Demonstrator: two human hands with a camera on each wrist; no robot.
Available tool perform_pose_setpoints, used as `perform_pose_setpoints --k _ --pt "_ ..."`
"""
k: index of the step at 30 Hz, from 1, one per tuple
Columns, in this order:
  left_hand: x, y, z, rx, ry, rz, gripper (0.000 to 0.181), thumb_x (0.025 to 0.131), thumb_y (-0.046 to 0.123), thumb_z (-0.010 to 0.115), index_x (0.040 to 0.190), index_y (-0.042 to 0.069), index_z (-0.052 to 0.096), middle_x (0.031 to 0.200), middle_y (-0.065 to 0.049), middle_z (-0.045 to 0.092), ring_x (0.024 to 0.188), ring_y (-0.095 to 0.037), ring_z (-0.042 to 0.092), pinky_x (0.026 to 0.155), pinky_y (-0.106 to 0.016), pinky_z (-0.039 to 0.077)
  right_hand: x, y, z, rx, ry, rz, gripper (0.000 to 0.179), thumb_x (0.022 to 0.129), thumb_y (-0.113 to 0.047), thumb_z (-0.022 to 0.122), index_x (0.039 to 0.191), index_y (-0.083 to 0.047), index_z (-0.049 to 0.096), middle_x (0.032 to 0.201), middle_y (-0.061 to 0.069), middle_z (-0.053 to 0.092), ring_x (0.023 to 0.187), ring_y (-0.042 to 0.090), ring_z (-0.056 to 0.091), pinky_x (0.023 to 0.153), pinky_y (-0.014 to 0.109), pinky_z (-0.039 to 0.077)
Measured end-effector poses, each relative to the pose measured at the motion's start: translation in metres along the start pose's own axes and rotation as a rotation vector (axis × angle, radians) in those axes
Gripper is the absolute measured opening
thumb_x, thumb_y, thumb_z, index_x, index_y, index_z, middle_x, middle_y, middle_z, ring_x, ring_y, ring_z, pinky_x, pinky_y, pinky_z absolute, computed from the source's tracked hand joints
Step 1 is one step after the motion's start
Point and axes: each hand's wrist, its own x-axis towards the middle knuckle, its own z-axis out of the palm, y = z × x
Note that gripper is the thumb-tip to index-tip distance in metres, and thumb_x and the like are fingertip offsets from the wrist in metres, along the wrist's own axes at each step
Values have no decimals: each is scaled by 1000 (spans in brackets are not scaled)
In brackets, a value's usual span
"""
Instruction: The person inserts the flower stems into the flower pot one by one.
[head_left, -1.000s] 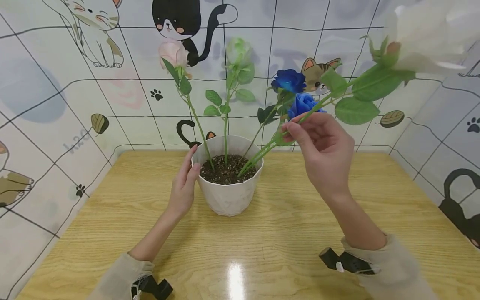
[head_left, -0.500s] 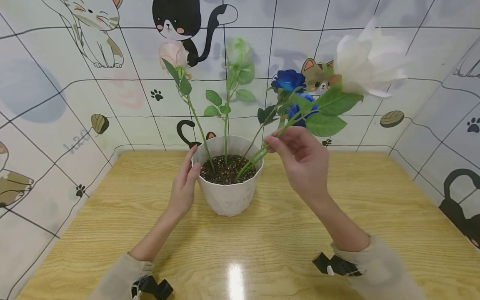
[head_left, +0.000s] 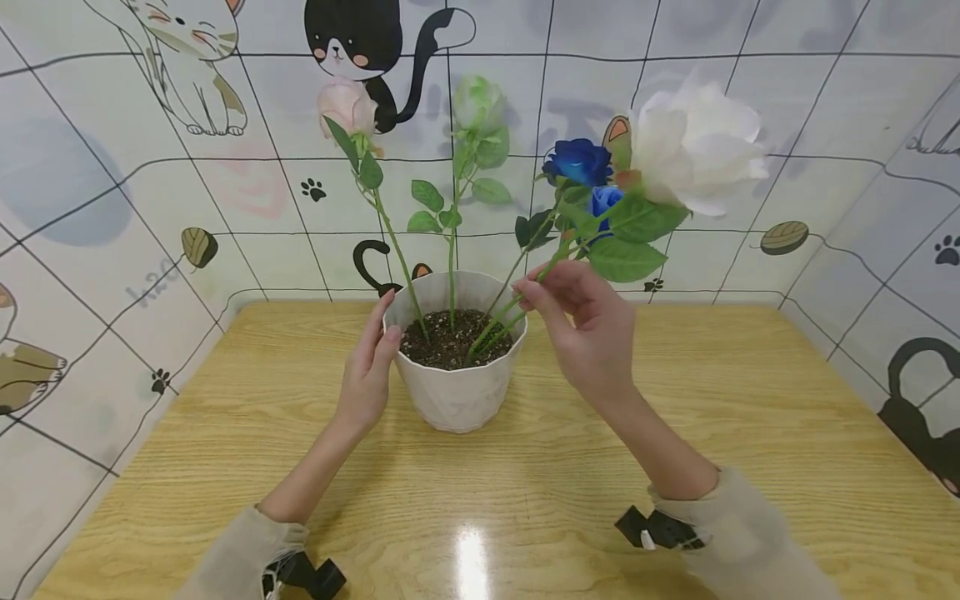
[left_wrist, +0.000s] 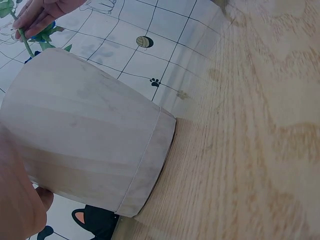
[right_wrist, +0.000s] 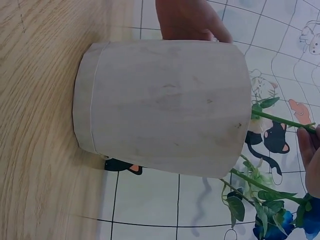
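Note:
A white faceted flower pot (head_left: 459, 396) filled with dark soil (head_left: 450, 348) stands on the table. My left hand (head_left: 366, 375) rests against the pot's left side near the rim, fingers fairly straight. With thumb and fingertips, my right hand (head_left: 592, 329) pinches the green stem of a large white rose (head_left: 697, 146), which leans right over the pot; its lower end meets the soil. Also rising from the pot are a pink rose (head_left: 347, 107), a pale green rose (head_left: 478, 104) and a dark blue rose (head_left: 577, 162). Leaves partly cover a brighter blue rose (head_left: 604, 202).
The pot is on a light wooden table (head_left: 300, 467). Behind and beside it stands a backdrop (head_left: 262, 192) with a grid and cartoon cats. Small black devices are strapped to the left cuff (head_left: 303, 573) and right cuff (head_left: 660, 529).
My right hand has come left and down toward the pot with the stem, and the white rose has swung left and lower. My left hand stays against the pot.

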Motion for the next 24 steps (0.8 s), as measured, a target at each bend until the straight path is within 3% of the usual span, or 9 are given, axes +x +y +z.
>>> perform_pose_setpoints --k 8,11,15,24 --pt "0 0 -1 13 3 -5 51 109 25 39 159 17 34 162 -1 32 147 -25 31 119 -49 27 -3 5 8 -73 -33 -24 8 88 16 67 95 11 65 91 19 70 76 11 67 73 28 59" --pt "-1 0 -2 9 0 -9 51 109 25 39 159 17 34 163 -1 31 147 -26 31 118 -50 28 -6 10 11 -141 -56 -27 1 92 6 68 92 7 68 91 16 72 76 14 69 74 26 58" --pt "-1 0 -1 0 -5 -3 51 109 25 39 159 19 34 163 -1 31 147 -25 31 117 -50 29 -12 17 14 -208 -76 -12 8 96 0 66 90 4 69 84 11 72 68 19 67 68 22 56" --pt "0 -2 0 10 -2 5 51 109 26 39 159 18 34 163 0 29 148 -22 27 120 -47 24 -15 20 18 -226 -92 -23 8 97 4 63 90 4 68 83 11 71 68 18 69 67 24 58"
